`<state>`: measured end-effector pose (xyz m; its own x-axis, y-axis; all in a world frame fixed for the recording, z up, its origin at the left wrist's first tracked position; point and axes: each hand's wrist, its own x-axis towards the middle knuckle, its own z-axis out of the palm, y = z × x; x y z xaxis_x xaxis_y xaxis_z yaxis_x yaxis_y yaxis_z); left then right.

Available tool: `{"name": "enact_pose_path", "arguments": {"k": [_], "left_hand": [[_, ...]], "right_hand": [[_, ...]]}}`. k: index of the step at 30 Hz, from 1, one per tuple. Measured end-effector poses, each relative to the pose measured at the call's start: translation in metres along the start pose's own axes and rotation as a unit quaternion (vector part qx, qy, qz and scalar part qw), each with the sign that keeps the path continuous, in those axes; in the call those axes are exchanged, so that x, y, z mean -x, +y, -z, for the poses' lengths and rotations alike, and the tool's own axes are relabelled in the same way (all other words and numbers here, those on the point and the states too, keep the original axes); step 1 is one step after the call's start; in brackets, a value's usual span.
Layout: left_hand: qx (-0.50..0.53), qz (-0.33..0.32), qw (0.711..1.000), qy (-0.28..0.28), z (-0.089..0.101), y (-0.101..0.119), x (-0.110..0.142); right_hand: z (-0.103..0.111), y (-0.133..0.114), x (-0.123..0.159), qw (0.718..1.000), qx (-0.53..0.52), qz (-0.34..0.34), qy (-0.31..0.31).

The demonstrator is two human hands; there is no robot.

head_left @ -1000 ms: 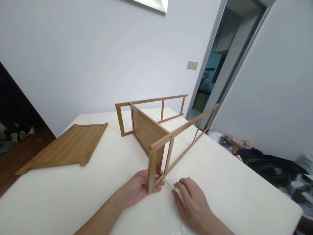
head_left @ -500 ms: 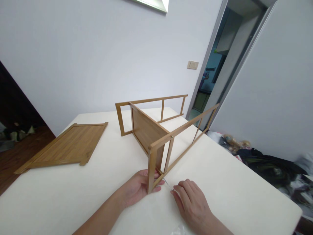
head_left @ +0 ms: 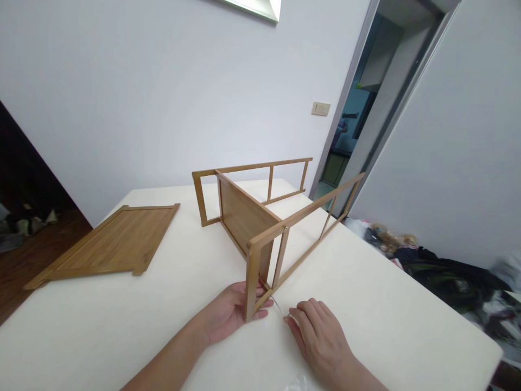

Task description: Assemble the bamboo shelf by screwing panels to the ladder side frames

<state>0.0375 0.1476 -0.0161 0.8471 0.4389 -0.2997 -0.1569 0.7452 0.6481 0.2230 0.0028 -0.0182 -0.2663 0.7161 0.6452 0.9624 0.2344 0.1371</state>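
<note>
A wooden shelf frame (head_left: pixel 309 209) lies on its side on the white table, with two ladder-like side pieces joined by one shelf panel (head_left: pixel 244 209). My left hand (head_left: pixel 232 309) is wrapped round the near lower corner of this frame, its fingers partly hidden behind the upright. Pinched in the fingertips of my right hand (head_left: pixel 319 334) is a thin metal rod (head_left: pixel 278 305), which looks like a hex key. Its far end meets the lower rail at the corner beside my left fingers; how it seats there is too small to see.
On the left of the white table (head_left: pixel 391 304) a second slatted wooden panel (head_left: pixel 112 241) lies flat. Clear plastic (head_left: pixel 298 384) shows at the near edge. Clothes and bags (head_left: pixel 439 271) are heaped beyond the right edge, near a doorway (head_left: pixel 358 98).
Hardly anything differs. My right fingers have shifted very slightly on the thin rod; the frame and my left hand stay in place.
</note>
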Motion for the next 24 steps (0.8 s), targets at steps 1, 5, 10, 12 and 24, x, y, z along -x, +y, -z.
{"name": "enact_pose_path", "arguments": {"k": [1, 5, 10, 12, 24], "left_hand": [[0.001, -0.001, 1.0, -0.001, 0.0, -0.0001, 0.0], [0.0, -0.001, 1.0, 0.0, 0.0, -0.0003, 0.0002], [0.001, -0.001, 1.0, -0.003, 0.0009, -0.0005, 0.0003], [0.003, -0.003, 1.0, -0.007, 0.0015, -0.0008, 0.0], [0.002, -0.001, 1.0, 0.002, 0.0002, -0.0009, -0.0003]], "right_hand": [[0.0002, -0.0001, -0.0004, 1.0, 0.001, 0.0, 0.004], [0.0007, -0.0006, -0.0022, 1.0, 0.0, -0.004, 0.008], [-0.0001, -0.0008, -0.0031, 1.0, -0.002, -0.008, 0.008], [-0.0004, -0.0011, -0.0035, 1.0, -0.003, -0.011, 0.006], [-0.0015, -0.0016, -0.0016, 0.999, -0.017, -0.035, -0.027]]}}
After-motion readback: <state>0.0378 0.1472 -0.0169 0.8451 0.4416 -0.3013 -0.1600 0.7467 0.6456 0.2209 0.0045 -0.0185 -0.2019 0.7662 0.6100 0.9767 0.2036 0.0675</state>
